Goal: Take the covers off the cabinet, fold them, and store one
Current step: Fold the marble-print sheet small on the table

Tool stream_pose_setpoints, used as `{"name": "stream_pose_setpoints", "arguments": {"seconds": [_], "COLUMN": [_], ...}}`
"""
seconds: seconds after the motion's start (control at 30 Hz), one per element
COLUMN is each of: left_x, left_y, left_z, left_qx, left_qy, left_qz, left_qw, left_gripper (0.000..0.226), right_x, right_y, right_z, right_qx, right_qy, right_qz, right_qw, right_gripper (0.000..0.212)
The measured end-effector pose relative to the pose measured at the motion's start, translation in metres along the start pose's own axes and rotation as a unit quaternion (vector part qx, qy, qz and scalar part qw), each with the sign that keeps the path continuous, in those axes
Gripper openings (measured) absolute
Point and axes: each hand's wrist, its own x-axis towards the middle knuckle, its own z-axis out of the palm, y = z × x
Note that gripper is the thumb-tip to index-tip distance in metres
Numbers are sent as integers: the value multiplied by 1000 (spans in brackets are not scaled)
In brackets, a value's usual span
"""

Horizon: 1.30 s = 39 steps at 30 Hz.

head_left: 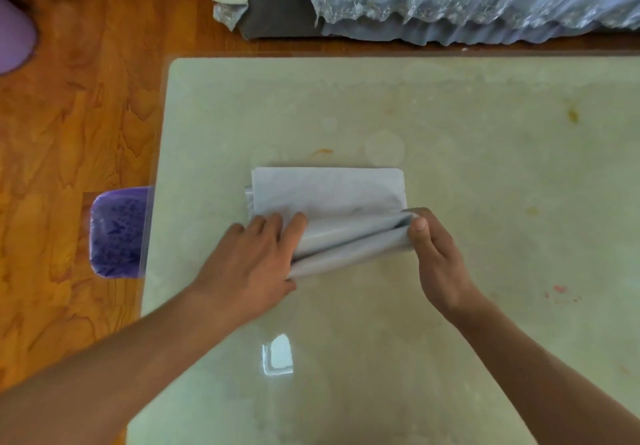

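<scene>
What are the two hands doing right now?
Left hand: grips the near left end of the folded cover.
Right hand: pinches the cover's near right end.

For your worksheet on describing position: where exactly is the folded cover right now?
In the head view the folded cover lies near the middle of the table, its near edge held between the left hand and right hand.
</scene>
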Motion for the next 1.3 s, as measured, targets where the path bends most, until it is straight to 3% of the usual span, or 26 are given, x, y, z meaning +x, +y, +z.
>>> {"name": "stream_pose_setpoints", "arguments": {"seconds": [0.1, 0.17, 0.23, 0.27, 0.33, 0.37, 0.47, 0.6, 0.73, 0.9, 1.03, 1.13, 1.23, 1.3], "left_x": [-40, -63, -71, -71, -66, -65, -66, -65, -74, -82, -94, -87, -52, -34], "left_y": [33, 57, 76, 83, 87, 90, 94, 81, 74, 60, 14, -20, -16, 13], "left_z": [33, 58, 80, 90, 99, 102, 110, 91, 64, 40, 11, -2, 14, 37], "left_qx": [14, 6, 9, 4, -12, -18, -25, -11, 1, -7, 4, 22, -22, -161], "left_qy": [113, 140, 130, 125, 122, 130, 157, 194, 246, 254, 298, 317, 281, 221], "left_qz": [41, 54, 31, 8, -23, -24, -19, 13, 25, 47, 63, 57, -37, -130], "left_qw": [993, 989, 991, 992, 992, 991, 987, 981, 969, 966, 953, 946, 959, 953], "left_gripper": [33, 19, 28, 38, 54, 58, 57, 46, 55, 49, 51, 55, 68, 66], "right_x": [-15, -20, -14, -4, 30, 50, 102, 120, 122, 131, 102, 43, -16, -38], "right_y": [0, 3, 7, 8, 2, -3, -18, -29, -44, -72, -96, -94, -50, -10], "right_z": [-11, -20, -23, -23, -14, -3, 48, 76, 56, 40, -3, -31, -36, -32], "right_qx": [31, 0, -184, -294, -413, -447, -537, -619, -577, -520, -431, -321, -260, -315], "right_qy": [-47, -117, -152, -137, -140, -165, -257, -258, -259, -315, -229, -104, -38, -41], "right_qz": [62, 137, 107, 19, -166, -198, -142, -161, -79, 16, 55, 121, 208, 270], "right_qw": [997, 984, 965, 946, 885, 856, 791, 724, 770, 794, 871, 933, 942, 909], "right_gripper": [57, 67, 47, 38, 46, 57, 75, 72, 73, 65, 60, 46, 51, 45]}}
